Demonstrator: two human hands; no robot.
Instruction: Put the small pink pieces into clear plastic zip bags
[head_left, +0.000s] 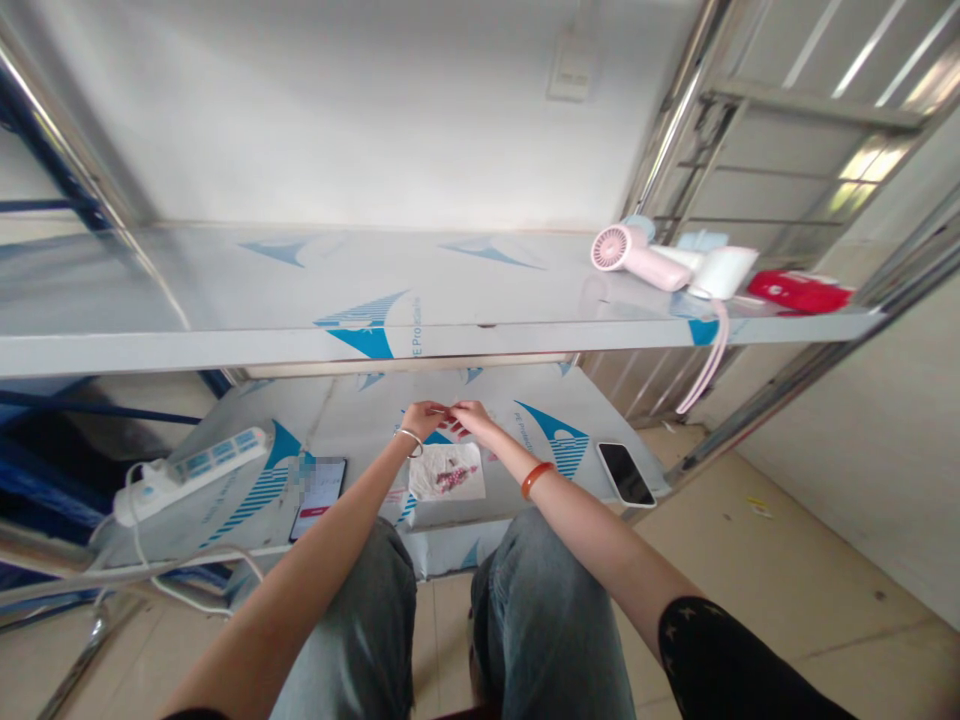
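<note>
My left hand [426,418] and my right hand [469,416] meet at the fingertips above the lower metal shelf. Both are closed in a pinch; whatever lies between the fingers is too small to make out. Just below them, on the shelf, lies a white sheet [424,474] with a heap of small red and pink pieces [454,477] on it. A bracelet circles each wrist.
The lower shelf [517,485] holds a power strip [199,470] and a phone [322,490] at left, another phone [627,474] at right. On the upper shelf [480,290] above my hands are a pink fan [637,257], a white cup-like object [724,272] and a red pouch [799,290].
</note>
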